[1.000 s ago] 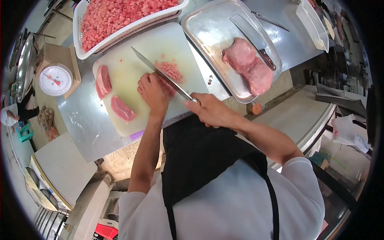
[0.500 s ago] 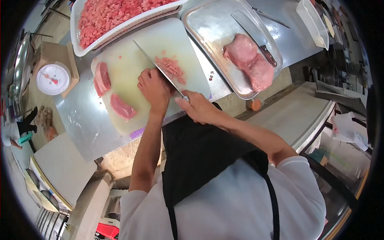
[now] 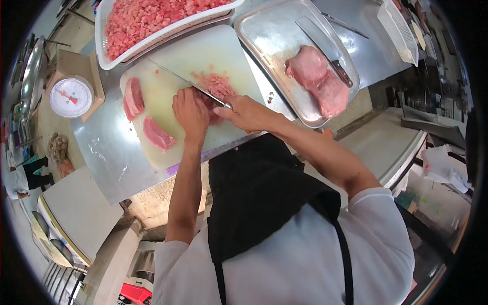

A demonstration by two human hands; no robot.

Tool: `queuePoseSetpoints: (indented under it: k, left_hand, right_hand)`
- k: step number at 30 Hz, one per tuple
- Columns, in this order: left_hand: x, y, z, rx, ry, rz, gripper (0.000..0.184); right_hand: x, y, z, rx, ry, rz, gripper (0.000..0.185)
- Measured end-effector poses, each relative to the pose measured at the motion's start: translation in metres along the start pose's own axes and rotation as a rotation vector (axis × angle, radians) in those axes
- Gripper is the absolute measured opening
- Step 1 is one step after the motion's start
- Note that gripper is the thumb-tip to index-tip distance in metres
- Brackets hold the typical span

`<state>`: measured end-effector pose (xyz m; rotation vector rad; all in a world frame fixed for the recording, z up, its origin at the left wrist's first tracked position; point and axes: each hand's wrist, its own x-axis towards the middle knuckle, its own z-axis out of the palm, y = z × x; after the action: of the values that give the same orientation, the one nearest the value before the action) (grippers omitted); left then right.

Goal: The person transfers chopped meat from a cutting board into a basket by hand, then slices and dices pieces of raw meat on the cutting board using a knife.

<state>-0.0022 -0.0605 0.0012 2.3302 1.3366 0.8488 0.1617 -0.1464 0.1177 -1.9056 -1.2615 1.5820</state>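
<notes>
My right hand point(image 3: 246, 114) is wrapped round the handle of a long knife point(image 3: 204, 92), whose blade points up and left across the white cutting board point(image 3: 160, 84). Close to the blade, my left hand point(image 3: 191, 116) has its fingers curled down on a piece of raw meat point(image 3: 215, 120), mostly hidden by the hands and knife. Small diced meat point(image 3: 218, 84) lies on the blade's far side. Two thick meat slices rest on the board's left part, one upper point(image 3: 133, 99) and one lower point(image 3: 157, 134).
A white basket point(image 3: 105, 62) heaped with diced meat point(image 3: 152, 23) stands behind the board. On the right, a metal tray point(image 3: 262, 38) holds large meat pieces point(image 3: 320, 76) and another knife point(image 3: 341, 72). A dial scale point(image 3: 71, 97) is at left. Another person point(image 3: 23, 180) appears far left.
The knife's blade has swung lower and flatter, its tip moving left. My right hand has risen and shifted slightly, while my left hand stays on the meat. The other person has moved into fuller view.
</notes>
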Motion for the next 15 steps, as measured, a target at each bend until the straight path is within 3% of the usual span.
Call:
queuePoseSetpoints:
  k: [2, 5, 8, 11, 15]
  left_hand:
    - [0.002, -0.001, -0.006, -0.027, -0.007, 0.052, 0.012]
    - [-0.001, 0.005, -0.013, -0.193, 0.107, -0.073, 0.011]
    - [-0.002, 0.003, -0.016, -0.093, 0.088, -0.083, 0.011]
    - [-0.007, -0.008, -0.004, 0.037, 0.002, -0.08, 0.014]
    - [-0.004, -0.01, -0.01, 0.022, -0.031, -0.065, 0.012]
  right_hand:
    - [0.007, 0.003, 0.001, -0.005, 0.032, -0.036, 0.05]
    - [-0.009, -0.003, -0.019, -0.061, 0.013, -0.038, 0.049]
    - [-0.041, -0.005, -0.029, -0.148, -0.016, -0.109, 0.048]
    - [-0.025, -0.011, -0.028, -0.08, -0.151, 0.086, 0.049]
    - [0.019, 0.002, -0.009, -0.091, -0.082, -0.027, 0.05]
